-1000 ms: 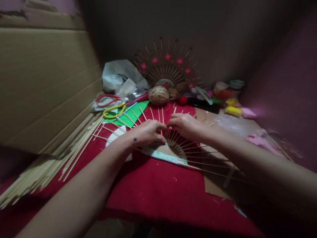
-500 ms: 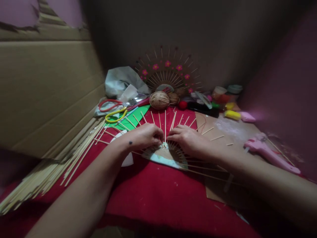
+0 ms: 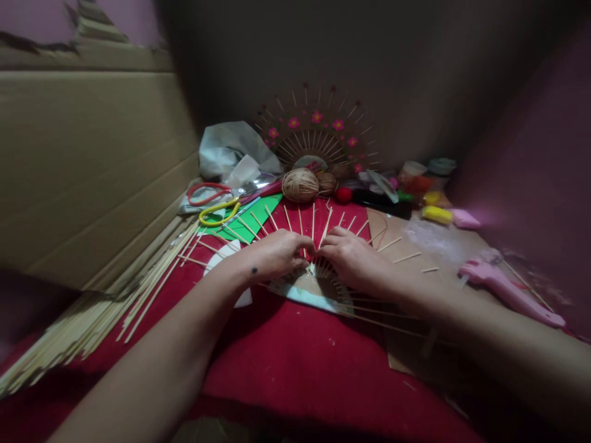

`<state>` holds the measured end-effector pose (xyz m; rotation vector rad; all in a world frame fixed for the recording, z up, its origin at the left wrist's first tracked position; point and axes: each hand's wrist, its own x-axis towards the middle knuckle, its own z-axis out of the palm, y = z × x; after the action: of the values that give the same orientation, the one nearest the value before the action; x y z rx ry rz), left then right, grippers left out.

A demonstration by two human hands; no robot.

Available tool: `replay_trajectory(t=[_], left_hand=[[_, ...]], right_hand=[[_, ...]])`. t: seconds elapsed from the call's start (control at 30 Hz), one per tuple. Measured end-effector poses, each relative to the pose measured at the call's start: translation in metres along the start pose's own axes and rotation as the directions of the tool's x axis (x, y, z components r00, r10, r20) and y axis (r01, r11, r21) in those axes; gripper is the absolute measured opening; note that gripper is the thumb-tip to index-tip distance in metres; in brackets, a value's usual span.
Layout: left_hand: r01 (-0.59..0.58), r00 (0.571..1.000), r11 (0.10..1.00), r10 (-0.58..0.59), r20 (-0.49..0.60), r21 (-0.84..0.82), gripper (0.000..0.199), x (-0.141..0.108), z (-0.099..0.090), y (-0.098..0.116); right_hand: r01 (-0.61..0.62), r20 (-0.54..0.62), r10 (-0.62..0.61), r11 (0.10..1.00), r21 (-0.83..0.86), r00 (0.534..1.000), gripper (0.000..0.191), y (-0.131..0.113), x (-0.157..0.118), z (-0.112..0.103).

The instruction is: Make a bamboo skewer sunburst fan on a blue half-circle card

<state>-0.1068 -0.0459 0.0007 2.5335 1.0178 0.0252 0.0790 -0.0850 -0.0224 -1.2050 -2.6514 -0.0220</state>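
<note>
Thin bamboo sticks (image 3: 313,223) spread like fan ribs from a half-round base (image 3: 318,298) lying on the red cloth. Over its middle, my left hand (image 3: 281,252) has thumb and fingers pinched together; whatever lies between them is hidden. Facing it, with fingertips almost touching, my right hand (image 3: 353,258) is closed around the lower part of a slanted bamboo stick (image 3: 327,223). Whitish lumps (image 3: 311,269) show at the point where the ribs meet. A white paper piece (image 3: 221,255) is partly covered by my left forearm.
Loose bamboo sticks (image 3: 92,326) are heaped at left. Scissors (image 3: 219,212) rest on green sheet (image 3: 258,212). Behind are twine balls (image 3: 300,184) and a flowered fan (image 3: 316,123). A pink glue gun (image 3: 512,292) lies on cardboard (image 3: 406,243) at right. A cardboard wall (image 3: 92,178) stands left.
My hands have drawn closer, their fingertips now almost meeting above the base. Two sticks side by side near my right hand now appear as one slanted stick. The view has shifted slightly.
</note>
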Motion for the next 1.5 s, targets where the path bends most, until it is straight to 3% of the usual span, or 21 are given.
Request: replay_trajectory(t=[0.23,0.4,0.67,0.93,1.27,1.5], left_hand=[[-0.031,0.998,0.997,0.035,-0.044,0.072,0.03,0.001,0.008,-0.002],[-0.092,0.995,0.989,0.096,-0.028,0.116,0.028,0.0,0.009,0.0],[-0.074,0.997,0.991,0.075,-0.001,0.116,0.025,0.0,0.005,0.002],[-0.042,0.999,0.988,0.042,0.007,0.148,0.026,0.0,0.004,0.005],[-0.113,0.993,0.984,0.114,0.0,0.137,0.027,0.004,0.009,-0.006],[-0.111,0.994,0.986,0.11,0.01,0.121,0.025,0.002,0.007,-0.005]], right_hand=[[0.064,-0.036,-0.064,0.998,0.013,0.997,0.021,0.008,0.0,0.001],[0.039,-0.049,-0.038,0.999,0.028,0.998,0.021,0.006,0.001,-0.002],[-0.024,-0.102,0.044,0.983,0.185,0.994,0.031,0.01,0.0,0.003],[0.01,-0.1,0.0,0.995,0.103,0.995,0.032,0.012,0.003,0.008],[0.048,-0.005,-0.048,0.998,0.036,0.999,0.028,0.015,0.002,0.009],[0.077,-0.025,-0.076,0.996,0.042,0.997,0.037,0.023,0.004,0.014]])
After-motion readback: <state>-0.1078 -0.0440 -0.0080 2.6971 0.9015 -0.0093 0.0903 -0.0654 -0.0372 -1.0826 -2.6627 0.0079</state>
